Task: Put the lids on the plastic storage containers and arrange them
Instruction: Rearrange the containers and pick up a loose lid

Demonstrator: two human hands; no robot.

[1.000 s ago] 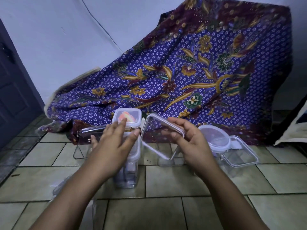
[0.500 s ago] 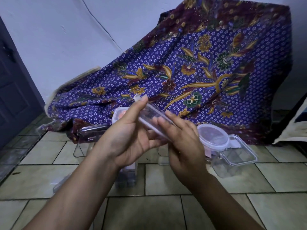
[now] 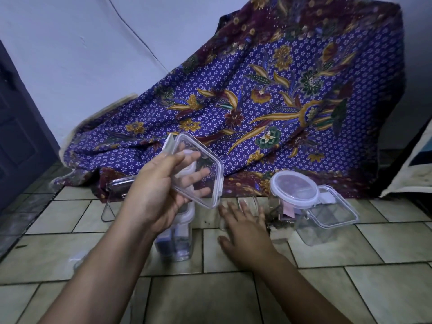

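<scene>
My left hand [image 3: 159,192] holds a clear square lid [image 3: 201,169] up, tilted, above a tall clear container [image 3: 180,242] standing on the floor tiles. My right hand [image 3: 245,228] is low over the tiles with fingers spread, next to a small clear container [image 3: 236,206] that I can barely make out behind the fingers. To the right stands a round container with a white-rimmed lid [image 3: 294,187] and a clear square container [image 3: 325,220] with a lid lying loosely on it. Another clear lidded container [image 3: 117,185] sits at the left, partly hidden by my left hand.
A purple flowered cloth [image 3: 268,101] drapes over something against the white wall behind the containers. A dark door [image 3: 18,127] is at the left. A light cushion edge [image 3: 416,164] shows at far right. Beige floor tiles [image 3: 233,300] fill the foreground.
The square lid passed from my right hand into my left hand. My right hand let go and dropped toward the floor by the small container.
</scene>
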